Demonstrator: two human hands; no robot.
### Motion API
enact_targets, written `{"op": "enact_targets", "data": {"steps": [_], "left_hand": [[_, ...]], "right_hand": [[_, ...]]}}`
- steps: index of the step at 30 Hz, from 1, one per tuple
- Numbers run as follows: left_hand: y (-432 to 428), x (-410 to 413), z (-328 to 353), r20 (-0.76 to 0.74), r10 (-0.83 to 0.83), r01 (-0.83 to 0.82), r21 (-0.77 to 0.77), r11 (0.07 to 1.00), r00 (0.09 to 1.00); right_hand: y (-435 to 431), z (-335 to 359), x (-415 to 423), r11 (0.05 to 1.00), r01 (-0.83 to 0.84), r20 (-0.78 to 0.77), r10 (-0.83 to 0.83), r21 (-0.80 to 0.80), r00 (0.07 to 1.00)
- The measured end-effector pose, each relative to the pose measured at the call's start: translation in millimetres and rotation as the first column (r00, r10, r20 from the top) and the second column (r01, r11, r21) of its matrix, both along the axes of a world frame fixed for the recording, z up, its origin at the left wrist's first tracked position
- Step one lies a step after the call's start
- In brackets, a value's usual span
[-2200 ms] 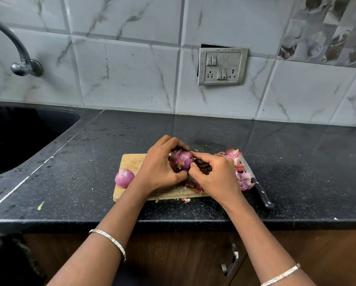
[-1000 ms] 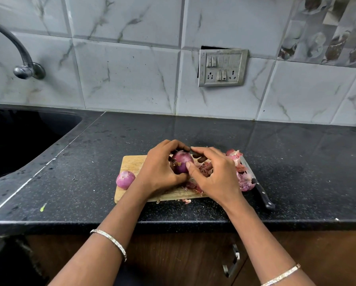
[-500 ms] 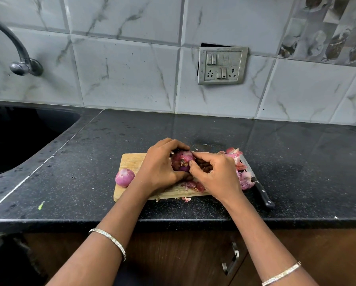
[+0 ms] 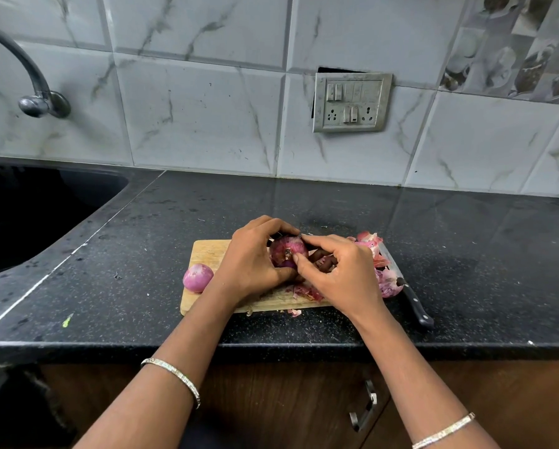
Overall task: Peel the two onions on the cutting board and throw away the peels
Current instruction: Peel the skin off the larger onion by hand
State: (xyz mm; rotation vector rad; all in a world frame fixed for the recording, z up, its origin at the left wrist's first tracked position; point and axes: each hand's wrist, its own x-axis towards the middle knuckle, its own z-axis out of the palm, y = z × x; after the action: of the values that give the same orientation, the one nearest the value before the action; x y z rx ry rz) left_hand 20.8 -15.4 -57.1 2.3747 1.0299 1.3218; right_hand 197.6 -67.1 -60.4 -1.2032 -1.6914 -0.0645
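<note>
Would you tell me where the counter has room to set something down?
Bare counter lies between sink and cutting board, and behind the board toward the wall. The board's right end is crowded: peels, knife, left hand, right hand.

Two round purple-red onions: held onion [image 4: 288, 252], loose onion [image 4: 198, 277]. One rectangular wooden cutting board [image 4: 207, 251]. One black-handled steel knife [image 4: 415, 306]. One heap of pink onion peels [image 4: 386, 283]. Two hands: left hand [image 4: 249, 264], right hand [image 4: 339, 277]. Two thin silver bangles: left bangle [image 4: 174, 375], right bangle [image 4: 443, 431]. One curved metal tap [image 4: 42, 102]. One steel switch plate [image 4: 352, 102]. One metal cabinet handle [image 4: 365, 406].

Left grip [image 4: 252, 257] holds an onion [image 4: 286, 249] over the cutting board [image 4: 207, 251]; right grip [image 4: 343, 273] pinches its skin; second onion [image 4: 198, 277] lies left
</note>
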Motion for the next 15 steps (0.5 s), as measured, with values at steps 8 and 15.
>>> {"op": "enact_targets", "data": {"steps": [8, 15], "left_hand": [[-2.1, 0.3, 2.5, -0.014, -0.009, 0.009, -0.012, 1.000, 1.000], [-0.8, -1.0, 1.9, -0.003, -0.002, 0.002, -0.001, 1.000, 1.000]], "right_hand": [[3.3, -2.0, 2.6, 1.000, -0.017, -0.051, 0.017, -0.003, 0.999], [2.8, -2.2, 3.7, 0.999, -0.043, -0.021, 0.043, 0.021, 0.999]]}}
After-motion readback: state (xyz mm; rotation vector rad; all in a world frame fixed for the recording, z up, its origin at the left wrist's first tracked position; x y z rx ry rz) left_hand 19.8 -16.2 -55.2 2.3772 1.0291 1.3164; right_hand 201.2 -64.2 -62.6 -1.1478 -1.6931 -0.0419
